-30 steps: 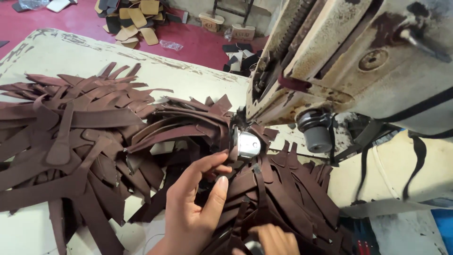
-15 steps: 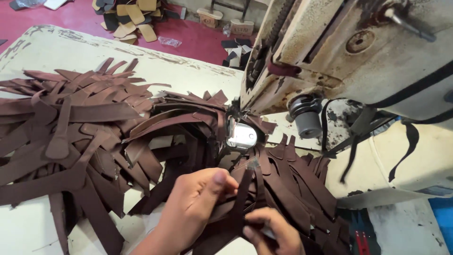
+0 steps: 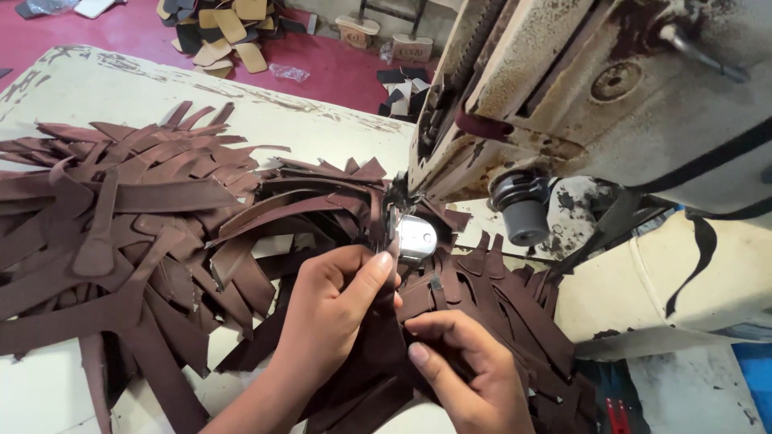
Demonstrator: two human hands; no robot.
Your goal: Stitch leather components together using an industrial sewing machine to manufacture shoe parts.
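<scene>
Both hands pinch one dark brown leather strap [image 3: 384,321], the left hand [image 3: 334,301] closed on it just below the shiny metal guide [image 3: 415,239] of the worn sewing machine [image 3: 595,96] and the right hand [image 3: 462,366] gripping it lower, with piles of similar straps [image 3: 121,233] spread on the pale table [image 3: 80,88] around them

Your left hand [image 3: 334,301] covers the upper end of the brown leather strip [image 3: 378,345] you pinch, so where it ends beneath your fingers cannot be told. Your right hand [image 3: 466,366] runs off the bottom edge at the wrist, and its fingertips hide the strip's lower part. Just above your left fingertips, the needle behind the shiny metal guard [image 3: 416,239] is too small to make out. The sewing machine [image 3: 595,96] is cut off at the top and right edges.
</scene>
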